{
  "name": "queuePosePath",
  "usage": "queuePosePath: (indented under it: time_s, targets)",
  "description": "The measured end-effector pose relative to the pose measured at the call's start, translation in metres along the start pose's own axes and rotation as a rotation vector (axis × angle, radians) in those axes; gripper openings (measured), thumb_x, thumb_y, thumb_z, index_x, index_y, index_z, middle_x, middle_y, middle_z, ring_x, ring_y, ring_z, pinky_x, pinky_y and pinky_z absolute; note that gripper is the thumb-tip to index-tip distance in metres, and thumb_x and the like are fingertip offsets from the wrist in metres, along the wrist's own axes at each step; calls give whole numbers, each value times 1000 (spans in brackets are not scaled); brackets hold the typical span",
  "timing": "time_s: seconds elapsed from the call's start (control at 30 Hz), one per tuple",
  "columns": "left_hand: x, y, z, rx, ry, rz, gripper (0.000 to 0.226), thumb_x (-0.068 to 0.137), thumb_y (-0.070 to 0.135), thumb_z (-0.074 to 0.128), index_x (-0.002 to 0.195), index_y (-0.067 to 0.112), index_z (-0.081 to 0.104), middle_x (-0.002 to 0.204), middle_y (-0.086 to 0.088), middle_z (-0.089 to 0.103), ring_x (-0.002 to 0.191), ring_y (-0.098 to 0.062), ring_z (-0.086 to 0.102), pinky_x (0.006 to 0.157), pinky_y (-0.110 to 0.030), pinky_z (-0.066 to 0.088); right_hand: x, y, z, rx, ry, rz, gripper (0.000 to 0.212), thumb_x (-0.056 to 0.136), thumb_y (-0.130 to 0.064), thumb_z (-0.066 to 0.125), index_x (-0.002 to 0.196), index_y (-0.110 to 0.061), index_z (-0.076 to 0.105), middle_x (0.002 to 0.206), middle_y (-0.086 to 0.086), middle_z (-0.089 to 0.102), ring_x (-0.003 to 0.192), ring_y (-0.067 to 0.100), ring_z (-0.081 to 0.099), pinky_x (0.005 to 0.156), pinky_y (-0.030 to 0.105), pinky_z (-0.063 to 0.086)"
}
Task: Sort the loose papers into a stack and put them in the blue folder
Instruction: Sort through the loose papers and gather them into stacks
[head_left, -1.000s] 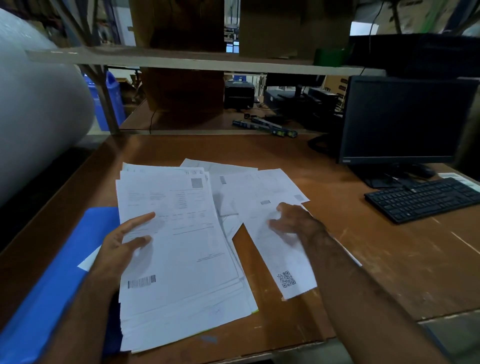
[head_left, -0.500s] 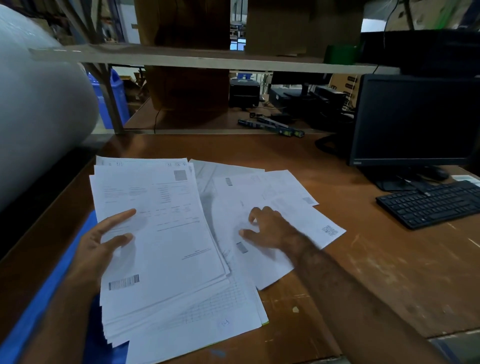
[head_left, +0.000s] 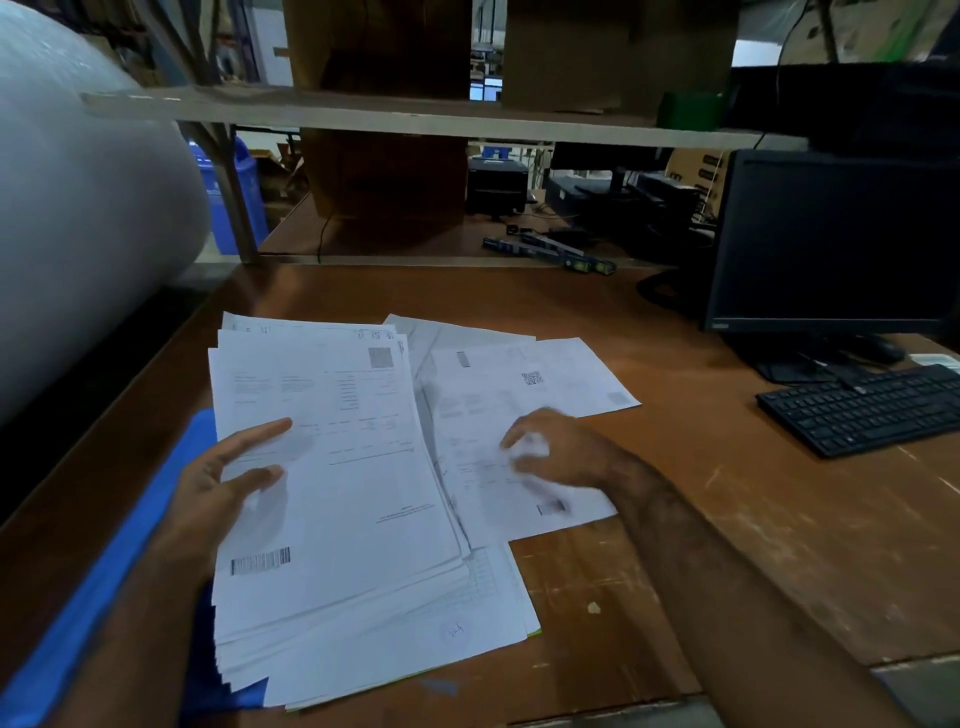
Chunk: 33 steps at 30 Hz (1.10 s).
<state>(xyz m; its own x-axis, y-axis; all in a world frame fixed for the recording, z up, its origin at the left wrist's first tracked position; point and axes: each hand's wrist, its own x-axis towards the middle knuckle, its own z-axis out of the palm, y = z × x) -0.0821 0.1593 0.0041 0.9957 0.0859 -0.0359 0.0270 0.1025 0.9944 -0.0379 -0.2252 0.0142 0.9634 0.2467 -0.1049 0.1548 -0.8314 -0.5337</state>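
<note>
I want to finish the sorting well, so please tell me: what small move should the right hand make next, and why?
Probably slide the loose sheets under the right hand leftward onto the stack. They lie spread beside the stack, overlapping its right edge, while the left hand steadies the stack at its left edge. The folder lies partly under the stack, so gathering likely comes first.

Right hand (head_left: 558, 452) motion-blurred over loose sheets (head_left: 519, 415), fingers smeared, can't tell if flat or curled. Print on stack (head_left: 337, 493) too small to read. Blue folder (head_left: 104, 571) mostly buried under stack and left forearm, cut off at bottom-left edge. Left hand (head_left: 218, 493): only thumb and one finger on top sheet, rest hidden behind stack. Monitor (head_left: 831, 239) and keyboard (head_left: 872, 410) clipped by right edge.
</note>
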Motion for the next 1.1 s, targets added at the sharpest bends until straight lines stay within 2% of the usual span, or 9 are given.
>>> queuePosePath:
  time_s: [0.07,0.2,0.4,0.5,0.63,0.73,0.9,1.0,1.1]
  targets:
    - [-3,-1,-1,12,-2,-7,49,91,-9,63,119,29,75,145,7,56,110,-17,65,64,-20,58,7,10,-6,-83,210,237,55,84,-55,73,129,-27,56,137,6,52,122,28,57,100,39,52]
    - [-11,1,0,15,3,-3,48,91,-8,64,118,30,75,142,9,59,110,-16,66,66,-20,59,7,18,0,-197,208,401,88,80,-62,74,151,-33,32,146,13,45,125,35,55,96,39,53]
    - [-16,2,4,33,-21,0,48,91,-10,63,120,27,74,138,5,61,113,-16,64,72,-19,57,13,34,-19,145,142,306,72,80,-16,84,144,-24,53,150,2,51,129,24,54,95,24,45]
    - [-15,3,4,43,-26,-1,47,91,-9,63,122,25,74,137,5,62,113,-19,64,70,-21,59,2,36,-35,246,148,195,53,88,-13,77,136,-30,62,147,-5,54,131,20,54,90,20,45]
    - [-15,4,6,56,-17,0,47,90,-10,64,121,25,74,135,7,63,112,-20,65,73,-25,57,-39,8,-67,961,241,-50,54,95,-13,70,143,-35,57,140,-7,62,117,27,68,92,45,60]
    - [-13,7,15,50,-2,7,48,90,-11,64,120,25,75,128,12,65,108,-22,67,63,-19,59,-58,-7,-67,1372,99,-208,57,99,-5,57,149,-30,50,143,4,61,123,41,63,94,56,55]
    - [-18,15,40,79,-74,105,50,88,-9,67,120,29,73,130,15,64,109,0,64,71,-8,54,-33,-18,-15,1002,69,-126,69,81,-24,84,143,-34,56,146,-1,58,127,26,62,107,51,49]
    - [-21,19,47,32,-104,111,57,90,-6,66,128,37,69,136,11,64,117,-15,65,77,-20,59,-24,-20,13,833,119,-62,76,76,-34,89,143,-37,55,144,-18,56,126,7,59,105,35,52]
    - [-25,22,50,-13,-129,67,66,95,-3,61,132,51,61,130,19,68,113,-21,70,82,-37,63,-23,-24,29,921,100,-98,66,83,-22,85,141,-39,57,141,-19,58,125,11,61,101,37,55]
